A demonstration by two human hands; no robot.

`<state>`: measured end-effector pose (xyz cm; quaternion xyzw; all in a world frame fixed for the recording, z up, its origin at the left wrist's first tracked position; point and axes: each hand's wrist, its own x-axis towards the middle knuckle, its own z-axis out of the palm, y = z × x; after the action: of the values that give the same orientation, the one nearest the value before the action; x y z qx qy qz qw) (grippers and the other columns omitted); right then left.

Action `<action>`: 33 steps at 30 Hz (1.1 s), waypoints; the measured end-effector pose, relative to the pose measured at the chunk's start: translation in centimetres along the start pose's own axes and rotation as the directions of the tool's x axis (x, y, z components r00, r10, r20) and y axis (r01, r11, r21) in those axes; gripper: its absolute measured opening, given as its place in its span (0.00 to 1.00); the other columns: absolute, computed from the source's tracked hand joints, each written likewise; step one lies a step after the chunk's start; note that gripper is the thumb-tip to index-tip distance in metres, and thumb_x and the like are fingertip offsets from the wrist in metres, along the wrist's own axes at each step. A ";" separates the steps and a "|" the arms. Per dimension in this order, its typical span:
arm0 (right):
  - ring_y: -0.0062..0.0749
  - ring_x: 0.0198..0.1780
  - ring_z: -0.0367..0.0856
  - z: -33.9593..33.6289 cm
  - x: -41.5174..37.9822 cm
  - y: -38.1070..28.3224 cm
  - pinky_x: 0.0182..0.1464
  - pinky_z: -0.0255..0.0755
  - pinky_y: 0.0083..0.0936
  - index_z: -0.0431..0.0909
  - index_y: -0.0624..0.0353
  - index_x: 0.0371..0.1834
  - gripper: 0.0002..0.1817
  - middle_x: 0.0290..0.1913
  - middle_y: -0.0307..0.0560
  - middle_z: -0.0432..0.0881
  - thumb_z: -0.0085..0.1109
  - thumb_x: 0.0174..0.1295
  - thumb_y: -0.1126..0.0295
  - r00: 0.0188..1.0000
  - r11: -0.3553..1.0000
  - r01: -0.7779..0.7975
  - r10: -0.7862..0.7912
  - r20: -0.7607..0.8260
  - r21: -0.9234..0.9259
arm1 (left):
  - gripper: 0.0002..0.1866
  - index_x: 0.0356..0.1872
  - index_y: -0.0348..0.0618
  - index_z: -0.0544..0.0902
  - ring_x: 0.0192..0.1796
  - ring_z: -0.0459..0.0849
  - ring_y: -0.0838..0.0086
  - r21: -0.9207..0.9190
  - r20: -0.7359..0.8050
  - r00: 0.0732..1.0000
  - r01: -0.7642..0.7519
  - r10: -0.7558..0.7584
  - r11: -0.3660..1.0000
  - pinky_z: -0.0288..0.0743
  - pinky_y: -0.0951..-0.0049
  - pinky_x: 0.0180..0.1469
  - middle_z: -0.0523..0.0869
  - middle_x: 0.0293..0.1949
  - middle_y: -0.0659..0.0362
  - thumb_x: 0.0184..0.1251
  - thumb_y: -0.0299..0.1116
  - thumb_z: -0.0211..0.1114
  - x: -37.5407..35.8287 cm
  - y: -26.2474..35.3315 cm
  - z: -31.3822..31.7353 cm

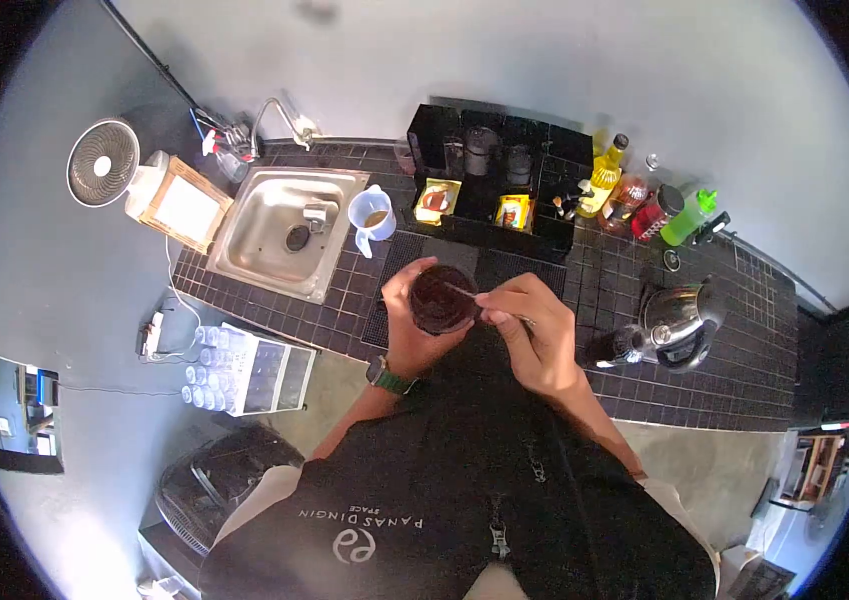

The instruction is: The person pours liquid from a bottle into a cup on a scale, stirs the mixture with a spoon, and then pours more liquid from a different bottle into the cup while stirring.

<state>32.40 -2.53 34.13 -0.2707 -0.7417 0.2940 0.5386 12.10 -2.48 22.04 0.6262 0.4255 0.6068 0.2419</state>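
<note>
My left hand is wrapped round a glass with something dark brown inside, held over the front of the counter. My right hand pinches a thin metal stirring tool, probably a spoon. Its far end reaches into the glass, where the dark contents hide the tip. Beyond my left hand, a pale measuring jug with a little brown liquid stands beside the sink. A dark mat lies on the counter under and behind the glass.
At left is a steel sink with a faucet. A black organizer with sachets stands behind the glass. Several bottles line the back right. A steel kettle sits to the right; a rack of cups stands below left.
</note>
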 end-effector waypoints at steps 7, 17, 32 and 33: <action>0.42 0.41 0.87 -0.5 -0.6 0.2 0.44 0.81 0.31 0.87 0.63 0.57 0.09 0.43 0.54 0.87 0.61 0.79 0.80 0.999 1.000 -0.009 0.008 0.036 0.023 | 0.52 0.73 0.40 0.72 0.75 0.76 0.56 0.119 -0.088 0.995 -0.033 0.044 0.992 0.73 0.53 0.77 0.74 0.73 0.47 0.46 0.37 0.94 -0.5 -1.4 0.0; 0.47 0.44 0.88 0.5 1.2 2.0 0.47 0.82 0.34 0.88 0.62 0.57 0.10 0.45 0.55 0.86 0.64 0.76 0.76 0.980 0.963 -0.166 0.136 0.149 0.210 | 0.57 0.75 0.40 0.62 0.78 0.75 0.55 0.067 -0.129 0.991 -0.015 0.024 0.998 0.71 0.52 0.81 0.73 0.73 0.46 0.46 0.29 0.93 0.0 -1.9 -1.1; 0.24 0.41 0.88 1.2 12.1 0.7 0.43 0.81 0.25 0.87 0.62 0.58 0.10 0.42 0.45 0.88 0.62 0.80 0.72 0.959 0.976 0.142 -0.176 0.221 0.164 | 0.59 0.78 0.43 0.55 0.76 0.77 0.56 0.009 0.002 0.997 -0.080 0.080 0.997 0.70 0.52 0.81 0.75 0.73 0.44 0.49 0.19 0.87 5.9 0.7 -4.1; 0.24 0.41 0.88 0.9 12.9 0.2 0.43 0.81 0.25 0.87 0.62 0.59 0.11 0.42 0.45 0.89 0.61 0.81 0.71 0.955 0.981 0.129 -0.162 0.247 0.144 | 0.59 0.78 0.43 0.55 0.76 0.77 0.56 0.008 -0.002 0.996 -0.087 0.087 0.996 0.70 0.52 0.81 0.75 0.73 0.44 0.49 0.19 0.87 6.1 0.9 -4.4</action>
<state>28.02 6.77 42.03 -0.1401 -0.8033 0.3324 0.4738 7.43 1.13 26.80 0.6445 0.4004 0.6158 0.2126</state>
